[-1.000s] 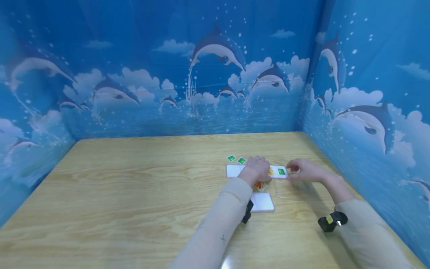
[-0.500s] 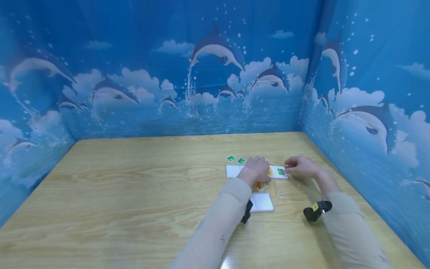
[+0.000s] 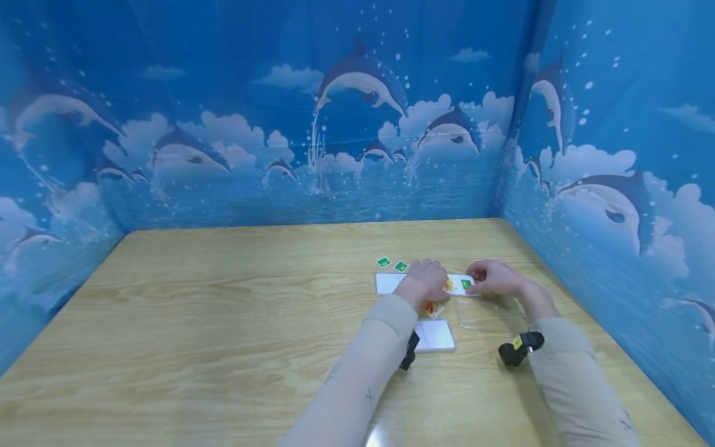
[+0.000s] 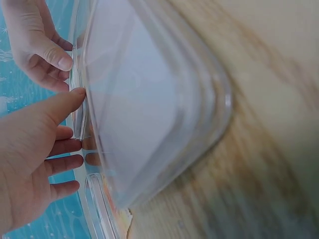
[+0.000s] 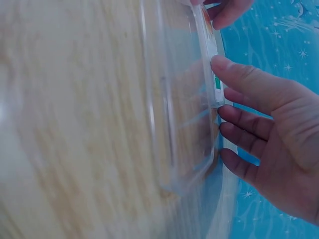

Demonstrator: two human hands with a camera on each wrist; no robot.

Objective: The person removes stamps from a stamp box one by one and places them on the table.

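A long white board (image 3: 386, 284) lies on the table, with a card bearing a yellow-orange picture (image 3: 449, 284) and a small green card (image 3: 466, 283) at its right part. My left hand (image 3: 426, 280) holds the board across its middle and hides that stretch. In the left wrist view its thumb touches the near edge. My right hand (image 3: 496, 277) is at the board's right end, thumb and fingertips pinching it beside the green card. The right wrist view shows the other right fingers (image 5: 239, 167) loosely bent beyond the end.
Two green cards (image 3: 383, 262) lie behind the board. In front are a red-and-yellow picture card (image 3: 432, 309), a second white board (image 3: 436, 336) and a clear plastic cover (image 3: 472, 315). A blue dolphin-print curtain (image 3: 592, 143) borders the table at right and back.
My right hand has moved left from beside the board's right end onto it, its fingers closing at the end near the green card. My left hand has stayed in place.
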